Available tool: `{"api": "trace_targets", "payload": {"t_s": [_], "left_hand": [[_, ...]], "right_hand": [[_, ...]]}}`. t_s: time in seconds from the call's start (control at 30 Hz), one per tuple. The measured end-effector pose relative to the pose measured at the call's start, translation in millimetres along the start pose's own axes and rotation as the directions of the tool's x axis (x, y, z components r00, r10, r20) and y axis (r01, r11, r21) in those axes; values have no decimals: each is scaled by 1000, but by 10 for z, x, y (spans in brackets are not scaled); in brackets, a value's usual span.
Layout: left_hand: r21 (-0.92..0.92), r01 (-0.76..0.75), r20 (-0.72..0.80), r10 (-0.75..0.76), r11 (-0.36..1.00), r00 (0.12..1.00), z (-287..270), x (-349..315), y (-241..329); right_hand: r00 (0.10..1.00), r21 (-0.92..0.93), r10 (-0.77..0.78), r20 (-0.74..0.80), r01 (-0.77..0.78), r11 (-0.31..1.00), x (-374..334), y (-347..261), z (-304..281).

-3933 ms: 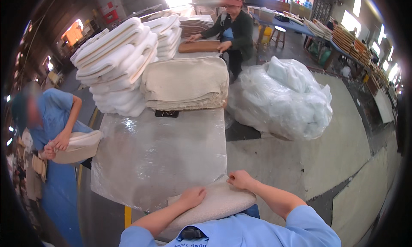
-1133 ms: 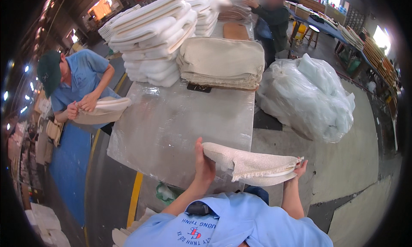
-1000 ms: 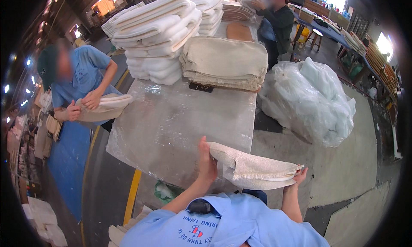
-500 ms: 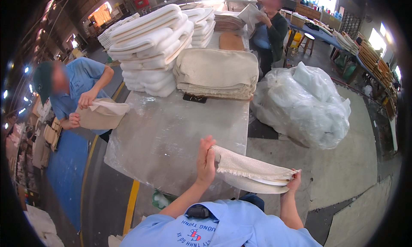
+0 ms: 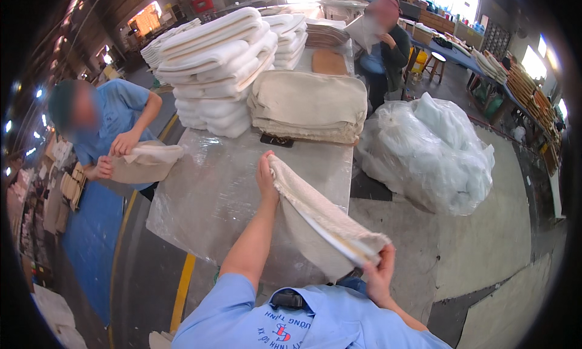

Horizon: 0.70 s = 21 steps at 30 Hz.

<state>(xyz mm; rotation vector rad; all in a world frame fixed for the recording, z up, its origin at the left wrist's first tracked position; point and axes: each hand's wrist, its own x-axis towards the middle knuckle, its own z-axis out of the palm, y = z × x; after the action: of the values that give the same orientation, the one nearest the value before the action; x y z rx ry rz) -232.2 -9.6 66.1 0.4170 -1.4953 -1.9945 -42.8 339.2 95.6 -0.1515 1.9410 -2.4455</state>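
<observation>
Head camera looks down on a person holding a beige fabric cover (image 5: 321,218) stretched between both hands above the near edge of a table wrapped in clear plastic sheet (image 5: 224,191). Left hand (image 5: 265,179) is closed on the cover's far upper corner, thumb and fingers pinching the edge; right hand (image 5: 381,273) grips the near, lower end, where several layers and a pale inner edge show, fingers curled tight round it. The cover hangs slack in a slope from the left grip down to the right one, clear of the tabletop.

Beyond the left grip lies a stack of folded beige covers (image 5: 310,106), and beside that a taller pile of white foam pads (image 5: 218,70). Off to the right of the right grip sits a large clear plastic bag of white stuffing (image 5: 433,152) on the floor. A co-worker in a blue shirt (image 5: 115,121) stands at the table's left side handling a similar piece.

Judging by the hold, the step looks like straightening or opening the cover; any further move would call for keeping both corners pinched and the edges aligned.
</observation>
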Motion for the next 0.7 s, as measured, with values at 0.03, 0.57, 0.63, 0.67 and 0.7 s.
{"api": "trace_targets", "payload": {"t_s": [0.03, 0.57, 0.63, 0.67, 0.7], "left_hand": [[33, 8, -4, -8, 999, 1000, -73, 114, -7], [53, 688, -26, -688, 724, 725, -107, -1334, 65], [79, 767, 43, -771, 636, 635, -37, -1340, 258], [70, 732, 58, -736, 677, 675, -43, -1362, 271], [62, 696, 73, -699, 715, 711, -16, -1421, 300]], "right_hand": [[997, -22, 10, 75, -9, 1000, -32, 11, 123], [843, -460, 320, 433, -98, 882, 1748, 382, 753], [901, -567, 222, 372, 31, 823, 2000, 364, 963], [913, -564, 226, 339, 5, 826, 2032, 364, 1076], [924, -561, 232, 304, -23, 827, 2056, 364, 1184]]}}
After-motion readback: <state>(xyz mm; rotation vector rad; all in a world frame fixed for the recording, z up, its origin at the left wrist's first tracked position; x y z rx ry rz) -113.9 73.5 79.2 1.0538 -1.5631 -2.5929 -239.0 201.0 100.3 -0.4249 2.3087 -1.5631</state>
